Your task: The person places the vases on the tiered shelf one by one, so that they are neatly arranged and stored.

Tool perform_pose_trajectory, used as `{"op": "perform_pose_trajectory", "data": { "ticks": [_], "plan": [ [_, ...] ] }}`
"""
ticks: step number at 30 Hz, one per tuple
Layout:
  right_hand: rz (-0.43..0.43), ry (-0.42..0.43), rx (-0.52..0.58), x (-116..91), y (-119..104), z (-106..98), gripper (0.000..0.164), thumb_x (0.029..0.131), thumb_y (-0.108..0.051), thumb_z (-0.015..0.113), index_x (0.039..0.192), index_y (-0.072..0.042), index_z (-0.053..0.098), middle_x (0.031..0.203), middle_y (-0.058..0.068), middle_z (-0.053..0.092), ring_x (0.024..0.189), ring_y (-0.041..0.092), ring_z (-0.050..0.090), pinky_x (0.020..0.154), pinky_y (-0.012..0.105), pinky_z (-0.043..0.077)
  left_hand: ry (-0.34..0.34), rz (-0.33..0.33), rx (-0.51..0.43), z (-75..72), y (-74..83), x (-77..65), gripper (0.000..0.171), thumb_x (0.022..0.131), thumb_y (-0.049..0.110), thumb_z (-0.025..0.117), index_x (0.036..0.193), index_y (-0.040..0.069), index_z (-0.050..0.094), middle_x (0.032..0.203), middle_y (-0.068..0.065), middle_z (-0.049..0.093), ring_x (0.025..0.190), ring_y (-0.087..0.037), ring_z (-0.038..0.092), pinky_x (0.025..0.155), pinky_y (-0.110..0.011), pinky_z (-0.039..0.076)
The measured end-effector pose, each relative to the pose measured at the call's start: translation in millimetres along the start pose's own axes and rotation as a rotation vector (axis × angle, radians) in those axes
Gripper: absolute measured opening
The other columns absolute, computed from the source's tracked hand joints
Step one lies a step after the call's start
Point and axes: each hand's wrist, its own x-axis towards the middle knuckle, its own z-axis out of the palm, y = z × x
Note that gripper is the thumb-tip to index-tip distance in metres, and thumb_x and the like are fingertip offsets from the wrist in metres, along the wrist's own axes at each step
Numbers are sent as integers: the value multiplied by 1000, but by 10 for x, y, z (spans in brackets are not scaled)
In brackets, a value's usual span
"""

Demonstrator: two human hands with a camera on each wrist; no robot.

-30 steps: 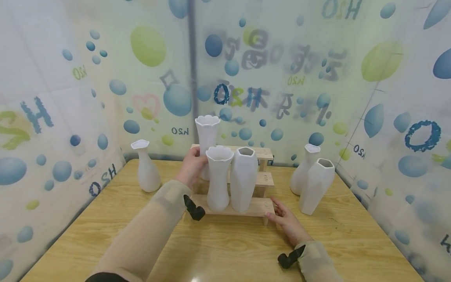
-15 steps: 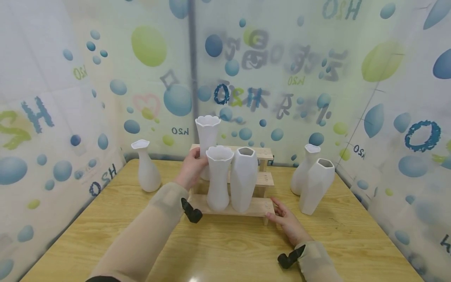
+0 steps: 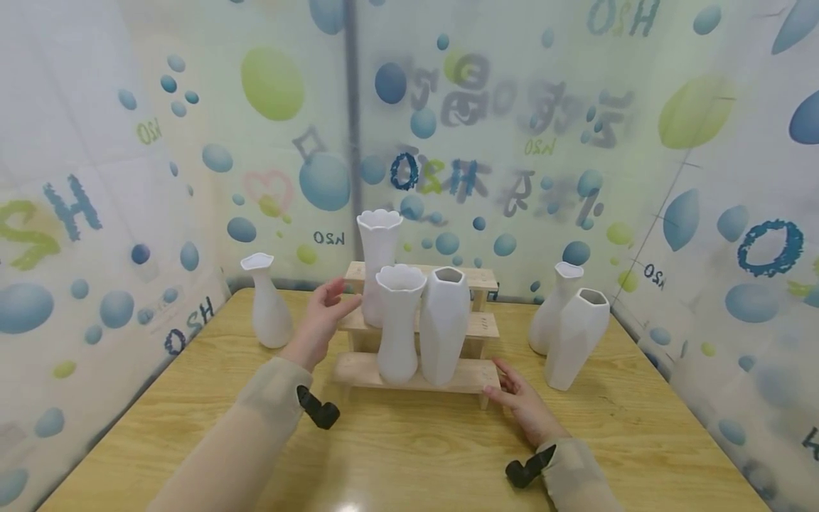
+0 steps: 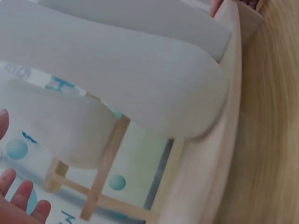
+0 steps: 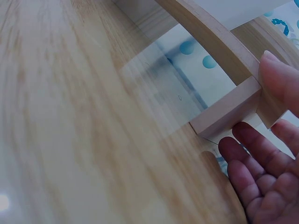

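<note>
Head view downward, wrist views near stand [image 3: 475, 372]

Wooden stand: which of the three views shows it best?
The head view: the wooden stand shows all three steps, though vases hide parts. The left wrist view catches its bottom step and some supports up close; the right wrist view, only one end, by the right hand.

White vases [image 4: 135, 79] rest on a wooden stand [image 4: 198, 170], the left hand [image 4: 16, 211] at lower left.

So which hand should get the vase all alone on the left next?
Probably the left hand: it holds nothing and is closer to that vase, while the right hand grips the wooden stand.
</note>
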Motion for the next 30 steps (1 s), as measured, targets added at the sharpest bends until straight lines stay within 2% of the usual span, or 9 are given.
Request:
{"op": "perform_pose_trajectory", "data": {
  "ticks": [6,12,15,22,25,30],
  "plan": [
    [-6,10,-6,5,18,-4,75,91,-23,67,152,-11,25,141,21,45,129,32,40,109,55,24,28,-11,29,-195,-240,-84,75,92,34,66,151,11,25,155,-10,25,141,-30,18,113,-52,17],
    [0,10,-6,9,16,-2,75,91,-23,67,152,-11,25,141,21,45,130,32,40,109,55,24,-4,-36,35,-324,-561,-193,77,92,33,66,151,8,23,155,-12,21,141,-32,16,113,-52,16],
    [0,10,-5,10,14,1,75,91,-23,67,152,-12,25,141,21,45,130,32,40,109,55,24,-23,-42,26,-351,-708,-249,80,90,34,68,150,6,23,155,-14,21,142,-33,15,114,-51,16],
    [1,14,-1,8,25,0,75,91,-23,67,152,-12,26,141,21,45,129,32,40,109,55,24,-55,-80,60,-354,-961,-314,75,92,29,67,149,5,25,153,-16,25,141,-33,20,113,-51,18],
    [2,18,1,10,27,1,75,91,-23,68,152,-12,26,140,21,45,128,31,41,109,54,25,-105,-89,46,-354,-1044,-321,76,91,24,67,150,5,23,153,-18,25,141,-35,20,113,-52,18],
    [-1,19,-4,13,17,0,75,90,-23,68,152,-11,26,139,20,47,127,31,42,108,53,26,-168,-75,21,-344,-1149,-320,76,90,18,69,150,5,23,153,-20,26,139,-38,26,111,-51,26]
  ]
}}
